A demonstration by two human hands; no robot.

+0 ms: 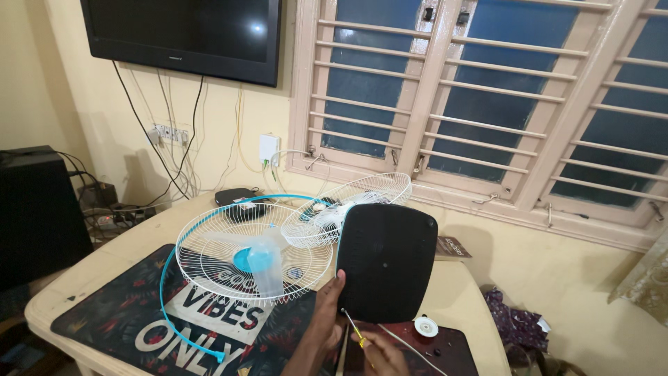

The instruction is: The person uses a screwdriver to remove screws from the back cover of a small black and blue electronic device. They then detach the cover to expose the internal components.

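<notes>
- Clearly the step in hand looks like screw work on the black fan base (386, 261), which stands tilted on its edge with its flat underside facing the camera, near the middle of the bench (459, 292).
- Left hand (328, 310): its grip is closed around the lower left edge of the black fan base, thumb up along the rim at about 8 o'clock of the panel, propping it upright.
- Right hand (379, 351): its grip is pinched narrow around a slim screwdriver (353, 327) with a yellow handle; the shaft points up toward 11 o'clock, its tip just below the bottom edge of the base.
- At 9 o'clock of the base lies the front fan guard (254, 251), a white wire cage with a blue rim band hanging loose, and a pale translucent blade resting on it.
- At 11 o'clock a second white guard (348, 205) leans against the base's top, with the motor part barely visible behind it.
- A small white round cap (425, 326) sits on the bench at 4 o'clock of the base, just beside it.
- A dark printed mat (125, 313) covers the bench under the front guard.
- By my judgement, the next move calls for steadying the base firmly and seating the screwdriver tip squarely in a screw hole on the underside; the small pale dots on the panel may be such holes, though they are too small to tell.
</notes>
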